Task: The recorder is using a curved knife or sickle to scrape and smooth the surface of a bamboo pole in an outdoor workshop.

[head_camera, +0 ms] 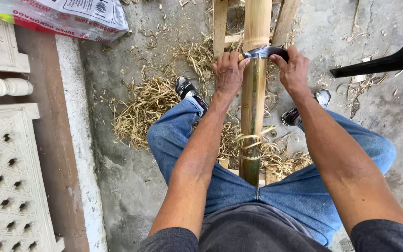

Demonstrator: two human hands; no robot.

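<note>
Centrally in frame, a long bamboo pole point(253, 107) is scraped with a curved blade point(263, 52), gripped at each end by left hand point(228, 71) and right hand point(293, 70). Pole judged stiff, hard, slick-skinned; best held mid-length.

The bamboo pole point(253, 93) is tan above the dark blade point(264, 52) and greenish below it, with pale straw-coloured shavings point(141, 109) around. The jeans point(183, 140) are faded blue, the shirt point(253, 231) grey, and the shoes point(186, 88) look black and white. The carved screen point(5, 177) is off-white with a lattice of small holes.
</note>
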